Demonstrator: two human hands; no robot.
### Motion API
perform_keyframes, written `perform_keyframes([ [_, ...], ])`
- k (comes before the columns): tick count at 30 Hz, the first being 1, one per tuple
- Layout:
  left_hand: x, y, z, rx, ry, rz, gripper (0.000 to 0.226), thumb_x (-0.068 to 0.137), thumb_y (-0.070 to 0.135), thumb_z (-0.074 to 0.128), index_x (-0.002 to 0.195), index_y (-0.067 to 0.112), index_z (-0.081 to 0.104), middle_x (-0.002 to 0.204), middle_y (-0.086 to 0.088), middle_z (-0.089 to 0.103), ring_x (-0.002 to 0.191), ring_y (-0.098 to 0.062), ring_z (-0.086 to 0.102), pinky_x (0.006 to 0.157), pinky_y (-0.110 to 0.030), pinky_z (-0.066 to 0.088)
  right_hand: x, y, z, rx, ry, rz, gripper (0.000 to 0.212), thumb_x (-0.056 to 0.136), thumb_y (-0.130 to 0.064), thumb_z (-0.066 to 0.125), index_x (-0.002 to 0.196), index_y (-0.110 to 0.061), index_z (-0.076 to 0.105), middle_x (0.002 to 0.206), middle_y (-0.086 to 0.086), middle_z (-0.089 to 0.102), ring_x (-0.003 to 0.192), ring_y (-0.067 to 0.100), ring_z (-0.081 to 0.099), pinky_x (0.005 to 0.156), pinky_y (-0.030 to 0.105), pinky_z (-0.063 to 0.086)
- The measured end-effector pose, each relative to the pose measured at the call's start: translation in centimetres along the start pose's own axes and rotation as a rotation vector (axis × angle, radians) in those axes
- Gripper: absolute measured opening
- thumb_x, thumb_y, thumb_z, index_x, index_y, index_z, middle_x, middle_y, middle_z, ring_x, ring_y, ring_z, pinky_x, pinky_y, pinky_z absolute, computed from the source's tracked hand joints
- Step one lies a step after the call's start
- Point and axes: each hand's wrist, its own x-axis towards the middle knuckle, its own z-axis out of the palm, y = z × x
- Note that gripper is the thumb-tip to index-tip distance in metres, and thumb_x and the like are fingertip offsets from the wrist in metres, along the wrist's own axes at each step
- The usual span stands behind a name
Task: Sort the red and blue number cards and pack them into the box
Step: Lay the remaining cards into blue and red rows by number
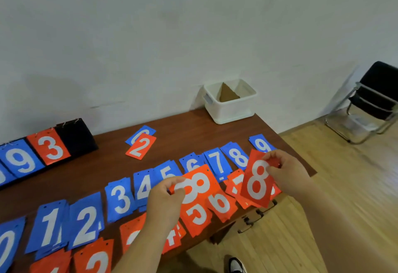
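Over the brown wooden table's [183, 126] front edge, each hand pinches a red card: left hand [165, 199] grasping a red 8 card [201, 183], right hand [284, 171] another red 8 card [257, 183].

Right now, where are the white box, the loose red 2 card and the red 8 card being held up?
white box [231, 112]: head view, front wall.
loose red 2 card [141, 146]: head view, card middle.
red 8 card [256, 183]: head view, on the digit.

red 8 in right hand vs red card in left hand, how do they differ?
The red 8 in the right hand looks darker and reads clearly; the left-hand card looks brighter orange-red, its digit blurred. The red 8 is pinched at its top edge, the left-hand card by its side in the left hand. Both are red with white digits.
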Motion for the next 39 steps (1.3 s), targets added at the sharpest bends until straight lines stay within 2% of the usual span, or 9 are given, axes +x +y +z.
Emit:
perform_keyframes([
  [5, 1.3, 2.0, 7.4, 0.018, 0.022, -0.006, 0.026, 0.093, 0.017, 0.068, 0.101, 0.041, 0.073, 0.108, 0.013, 0.070, 0.084, -0.022, 0.073, 0.073, -0.043, 0.064, 5.3, 5.1, -4.2, -0.044, -0.091, 0.012, 0.025, 0.092, -0.010, 0.058, 0.099, -0.035, 0.060, 0.098, -0.007, 0.068, 0.081, 0.015, 0.069, 0.059, 0.030, 0.056],
  [9, 2.7, 3.4, 14.0, 0.014, 0.064, -0.009, 0.028, 0.094, 0.011, 0.066, 0.106, 0.036, 0.073, 0.088, 0.021, 0.062, 0.059, 0.001, 0.059, 0.059, -0.019, 0.052, 10.3, 9.0, -6.8, -0.118, -0.235, 0.014, 0.023, 0.098, -0.012, 0.054, 0.112, -0.030, 0.055, 0.101, -0.006, 0.064, 0.083, 0.015, 0.066, 0.057, 0.027, 0.054],
  [13, 3.6, 4.1, 18.6, 0.030, 0.106, -0.022, 0.033, 0.098, 0.012, 0.061, 0.121, 0.033, 0.071, 0.119, 0.009, 0.066, 0.090, -0.010, 0.069, 0.064, -0.020, 0.051, 15.0, 12.8, -6.5, -0.211, -0.420, -0.007, 0.027, 0.096, -0.012, 0.053, 0.108, -0.036, 0.054, 0.099, -0.006, 0.067, 0.085, 0.014, 0.069, 0.066, 0.031, 0.060],
  [15, 3.8, 3.7, 19.6, 0.041, 0.136, -0.084, 0.036, 0.100, 0.014, 0.058, 0.125, 0.037, 0.068, 0.121, 0.009, 0.066, 0.078, -0.020, 0.070, 0.057, -0.025, 0.053, 16.9, 14.4, -5.3, -0.262, -0.485, -0.055, 0.031, 0.094, -0.009, 0.051, 0.108, -0.036, 0.054, 0.098, -0.005, 0.068, 0.084, 0.014, 0.068, 0.069, 0.030, 0.060],
  [17, 3.5, 3.3, 20.5, 0.069, 0.196, -0.140, 0.037, 0.101, 0.013, 0.057, 0.127, 0.037, 0.068, 0.112, 0.013, 0.063, 0.063, -0.004, 0.058, 0.057, -0.023, 0.052, 18.6, 15.5, -3.8, -0.307, -0.549, -0.132, 0.039, 0.088, -0.003, 0.047, 0.105, -0.036, 0.056, 0.098, -0.006, 0.068, 0.084, 0.014, 0.067, 0.070, 0.030, 0.058],
  [22, 2.9, 1.6, 20.6, 0.006, 0.278, -0.248, 0.036, 0.099, 0.012, 0.060, 0.122, 0.039, 0.068, 0.105, 0.011, 0.068, 0.073, -0.017, 0.072, 0.073, -0.041, 0.065, 21.1, 18.3, 1.2, -0.377, -0.679, -0.261, 0.041, 0.086, 0.000, 0.049, 0.100, -0.038, 0.055, 0.111, -0.007, 0.062, 0.101, 0.014, 0.062, 0.082, 0.028, 0.055],
  [30, 3.9, -0.2, 21.9, 0.020, 0.303, -0.324, 0.041, 0.095, 0.005, 0.060, 0.119, 0.035, 0.071, 0.119, 0.009, 0.065, 0.091, -0.005, 0.065, 0.066, -0.019, 0.057, 21.4, 20.4, 4.7, -0.395, -0.445, -0.248, 0.032, 0.090, -0.022, 0.069, 0.119, -0.027, 0.058, 0.117, -0.001, 0.060, 0.104, 0.020, 0.060, 0.083, 0.031, 0.053],
  [34, 4.3, -0.5, 23.4, 0.037, 0.282, -0.311, 0.037, 0.090, 0.004, 0.066, 0.103, 0.039, 0.069, 0.117, 0.010, 0.063, 0.092, -0.021, 0.070, 0.067, -0.030, 0.061, 20.5, 18.9, 3.5, -0.106, -0.321, -0.119, 0.033, 0.091, -0.028, 0.072, 0.122, -0.024, 0.060, 0.119, -0.004, 0.060, 0.102, 0.012, 0.059, 0.080, 0.022, 0.049],
  [39, 4.8, -0.6, 26.0, 0.024, 0.213, -0.308, 0.033, 0.088, 0.004, 0.069, 0.100, 0.035, 0.070, 0.114, 0.007, 0.065, 0.090, -0.019, 0.071, 0.076, -0.045, 0.064, 18.5, 14.9, 2.1, 0.314, -0.610, 0.075, 0.015, 0.096, -0.028, 0.066, 0.108, -0.036, 0.061, 0.102, -0.009, 0.070, 0.089, 0.019, 0.072, 0.079, 0.039, 0.061],
])
